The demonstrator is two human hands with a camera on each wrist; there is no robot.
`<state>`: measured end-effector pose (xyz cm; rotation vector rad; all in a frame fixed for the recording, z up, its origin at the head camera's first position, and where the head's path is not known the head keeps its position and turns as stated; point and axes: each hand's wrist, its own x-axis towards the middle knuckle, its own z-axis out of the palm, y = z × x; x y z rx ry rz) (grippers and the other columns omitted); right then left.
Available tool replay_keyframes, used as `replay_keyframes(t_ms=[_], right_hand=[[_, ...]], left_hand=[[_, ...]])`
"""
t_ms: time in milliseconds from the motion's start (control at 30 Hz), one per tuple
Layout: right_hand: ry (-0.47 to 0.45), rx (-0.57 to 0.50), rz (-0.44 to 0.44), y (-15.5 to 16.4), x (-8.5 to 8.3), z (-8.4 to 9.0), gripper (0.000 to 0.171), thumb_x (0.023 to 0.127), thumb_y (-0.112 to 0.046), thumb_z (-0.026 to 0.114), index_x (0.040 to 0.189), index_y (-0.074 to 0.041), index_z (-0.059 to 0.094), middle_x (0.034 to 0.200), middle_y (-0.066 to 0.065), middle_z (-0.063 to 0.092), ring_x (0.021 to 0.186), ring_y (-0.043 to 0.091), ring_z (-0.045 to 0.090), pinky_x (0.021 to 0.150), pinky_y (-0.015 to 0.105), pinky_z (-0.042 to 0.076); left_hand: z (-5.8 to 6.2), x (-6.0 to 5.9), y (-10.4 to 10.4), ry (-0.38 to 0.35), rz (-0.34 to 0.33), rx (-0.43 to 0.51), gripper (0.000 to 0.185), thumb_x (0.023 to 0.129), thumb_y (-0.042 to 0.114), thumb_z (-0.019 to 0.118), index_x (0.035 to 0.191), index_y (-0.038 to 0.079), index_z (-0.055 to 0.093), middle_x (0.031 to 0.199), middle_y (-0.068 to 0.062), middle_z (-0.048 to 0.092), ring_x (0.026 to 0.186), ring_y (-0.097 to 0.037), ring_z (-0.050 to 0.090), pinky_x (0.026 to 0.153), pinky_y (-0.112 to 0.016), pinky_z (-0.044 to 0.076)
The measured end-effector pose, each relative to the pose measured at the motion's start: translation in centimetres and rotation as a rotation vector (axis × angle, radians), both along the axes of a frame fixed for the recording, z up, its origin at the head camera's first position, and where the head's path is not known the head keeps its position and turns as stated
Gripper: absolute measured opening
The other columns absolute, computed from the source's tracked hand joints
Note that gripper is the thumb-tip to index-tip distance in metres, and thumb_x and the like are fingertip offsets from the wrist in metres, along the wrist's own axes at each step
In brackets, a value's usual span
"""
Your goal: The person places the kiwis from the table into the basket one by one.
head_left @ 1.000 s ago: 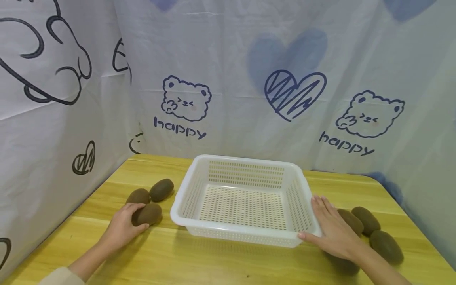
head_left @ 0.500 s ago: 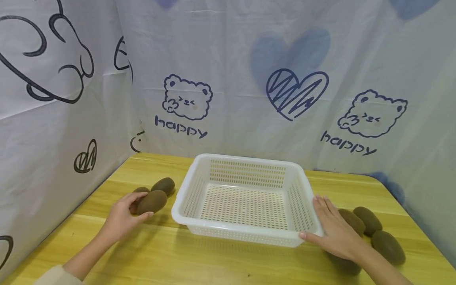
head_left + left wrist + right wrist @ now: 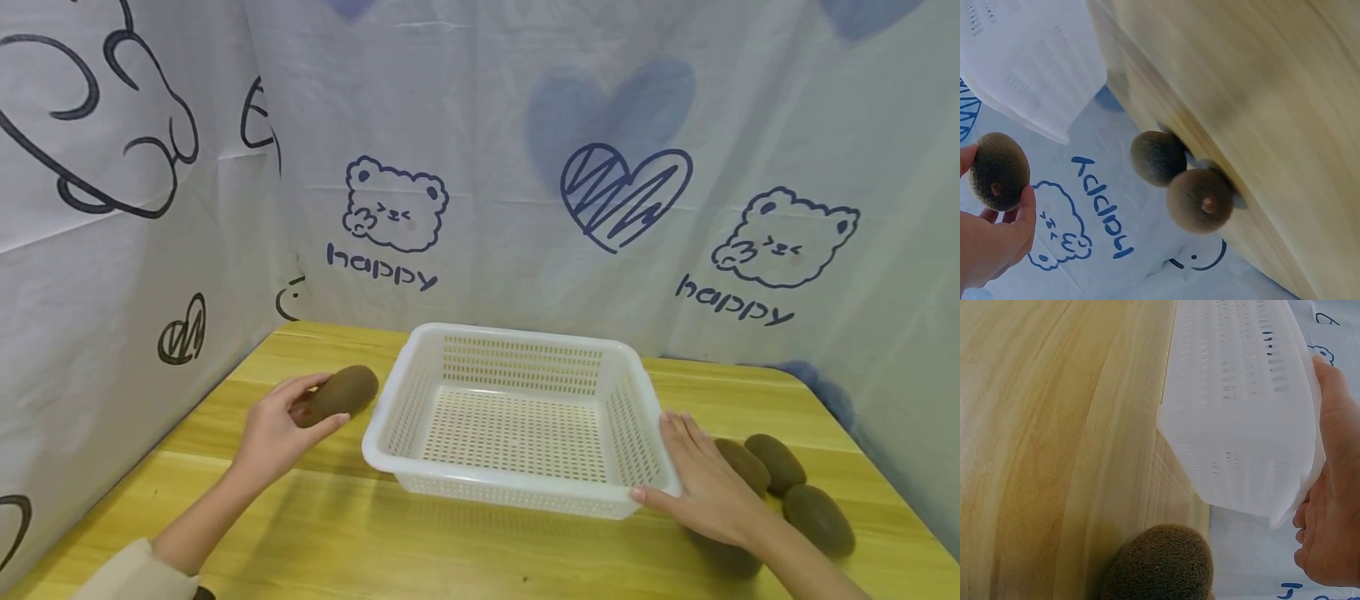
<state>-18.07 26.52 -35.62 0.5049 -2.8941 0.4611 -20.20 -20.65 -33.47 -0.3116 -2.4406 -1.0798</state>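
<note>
My left hand (image 3: pixel 273 429) holds a brown fuzzy kiwi (image 3: pixel 347 394) between thumb and fingers, just left of the white basket. In the left wrist view the held kiwi (image 3: pixel 999 172) shows its stem end, apart from two more kiwis (image 3: pixel 1200 201) lying together on the table. Those two are mostly hidden behind hand and fruit in the head view. The white perforated plastic basket (image 3: pixel 517 492) stands upright with nothing inside. Against its right rim rests my right hand (image 3: pixel 708 492), fingers straight along the side and thumb on the front corner.
Several kiwis (image 3: pixel 817 521) lie right of the basket, one partly hidden under my right forearm. Near the right wrist camera is a kiwi (image 3: pixel 1163 565). The wooden table (image 3: pixel 450 558) meets a printed cloth (image 3: pixel 495 275) at the back and left.
My left hand has lifted a kiwi from the left group and carried it up and rightward toward the basket. My right hand stays at the rim.
</note>
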Motion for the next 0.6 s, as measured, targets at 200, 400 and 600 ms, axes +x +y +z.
replay_keyframes(t_ms=[200, 400, 600], right_hand=[[0.008, 0.019, -0.003, 0.0, 0.0, -0.1, 0.102, 0.079, -0.053, 0.063, 0.143, 0.011, 0.016, 0.149, 0.032, 0.017, 0.136, 0.050, 0.018, 0.106, 0.065, 0.022], [0.013, 0.043, -0.012, 0.0, 0.0, 0.0, 0.102, 0.079, -0.054, 0.062, 0.143, 0.012, 0.017, 0.149, 0.032, 0.017, 0.137, 0.048, 0.016, 0.107, 0.063, 0.022], [-0.003, 0.049, -0.016, -0.1, 0.0, 0.0, 0.102, 0.079, -0.054, 0.061, 0.143, 0.012, 0.017, 0.149, 0.032, 0.016, 0.137, 0.048, 0.016, 0.107, 0.064, 0.022]], left_hand=[[0.3, -0.4, 1.6, -0.029, -0.039, 0.030, 0.051, 0.077, 0.012, 0.075, 0.122, -0.003, 0.056, 0.117, -0.021, 0.058, 0.103, -0.034, 0.061, 0.083, -0.041, 0.055], [0.4, -1.0, 3.6, -0.009, -0.089, 0.017, 0.049, 0.075, 0.009, 0.076, 0.119, -0.003, 0.059, 0.115, -0.019, 0.060, 0.102, -0.032, 0.061, 0.081, -0.039, 0.055], [0.2, -1.9, 5.5, -0.007, -0.144, 0.000, 0.048, 0.074, 0.008, 0.077, 0.118, -0.003, 0.060, 0.112, -0.018, 0.061, 0.098, -0.029, 0.062, 0.079, -0.034, 0.056]])
